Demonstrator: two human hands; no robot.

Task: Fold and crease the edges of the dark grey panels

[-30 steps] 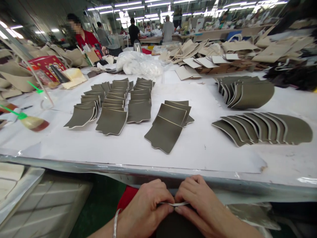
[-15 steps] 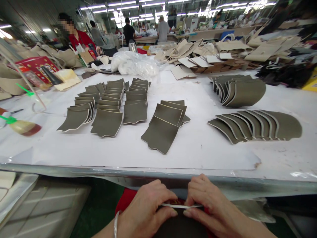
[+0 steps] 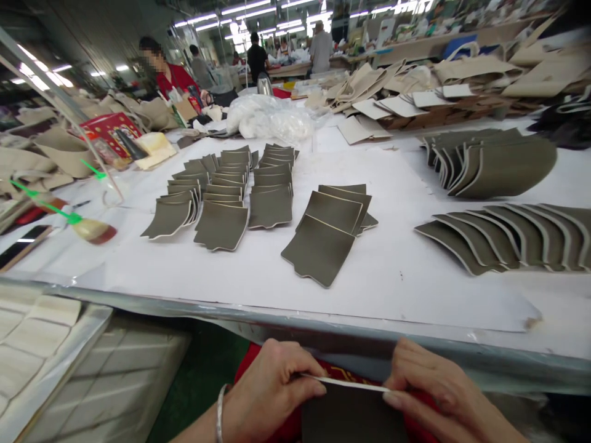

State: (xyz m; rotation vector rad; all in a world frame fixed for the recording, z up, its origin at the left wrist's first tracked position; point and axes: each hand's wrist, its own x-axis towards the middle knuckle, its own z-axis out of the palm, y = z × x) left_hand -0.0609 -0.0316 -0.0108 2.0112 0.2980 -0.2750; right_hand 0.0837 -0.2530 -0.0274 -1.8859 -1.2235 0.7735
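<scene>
- Both hands, left hand (image 3: 272, 387) and right hand (image 3: 434, 394), pinch a dark leather panel's (image 3: 351, 415) pale top edge, now spread wider apart than a moment ago.
- Panel sits below the tabletop (image 3: 415, 283) edge, probably on the lap.
- Beyond the hands lie finished panels (image 3: 318, 249).

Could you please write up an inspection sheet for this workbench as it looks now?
Surface: table covered in white paper.
Job's things: dark piece with pale edge, pinched at both ends.
Clutter: olive pieces in fanned rows; curved panels; glue brush; plastic bag.
Grippers: left hand and right hand grip the edge.
Cables: nothing seen.
Surroundings: people at far benches.
</scene>
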